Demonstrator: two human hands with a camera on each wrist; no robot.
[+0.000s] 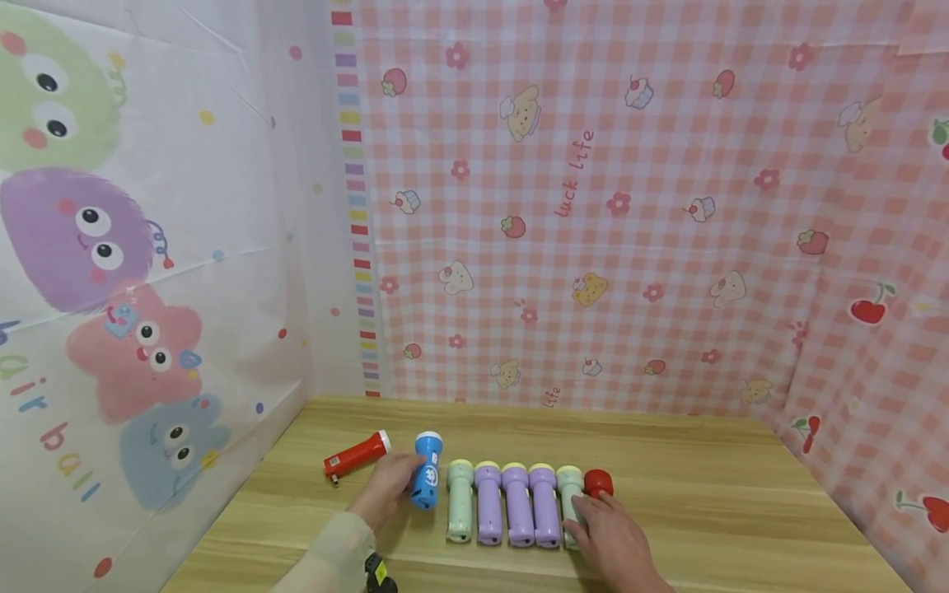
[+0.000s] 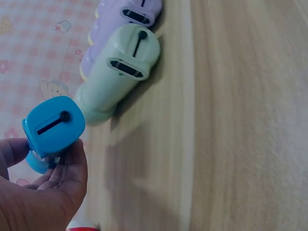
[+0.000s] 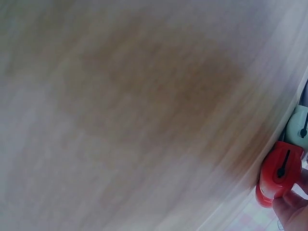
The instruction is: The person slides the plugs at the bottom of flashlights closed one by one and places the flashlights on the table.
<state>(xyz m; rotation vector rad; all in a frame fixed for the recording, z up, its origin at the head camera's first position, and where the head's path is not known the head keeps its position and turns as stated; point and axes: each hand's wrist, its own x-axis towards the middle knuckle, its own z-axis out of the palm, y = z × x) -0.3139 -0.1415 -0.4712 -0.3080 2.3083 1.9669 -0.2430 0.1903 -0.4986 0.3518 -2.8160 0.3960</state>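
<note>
My left hand (image 1: 395,482) pinches a blue flashlight (image 1: 427,469) between thumb and fingers, just left of a row of flashlights. In the left wrist view the blue flashlight's end (image 2: 55,122) shows a black slider. The row has a pale green flashlight (image 1: 460,502), then three purple flashlights (image 1: 518,506), then another pale green flashlight (image 1: 570,486). At the row's right end my right hand (image 1: 614,535) grips a red flashlight (image 1: 598,481), its body mostly hidden under the hand from above. The right wrist view shows thumb and fingers on either side of that red flashlight (image 3: 280,168).
Another red flashlight (image 1: 357,457) with a white rim lies tilted at the left on the wooden table (image 1: 712,486). Patterned cloths hang at the back (image 1: 630,247) and the left (image 1: 245,247). A black strap-like object (image 1: 380,574) is at the left wrist.
</note>
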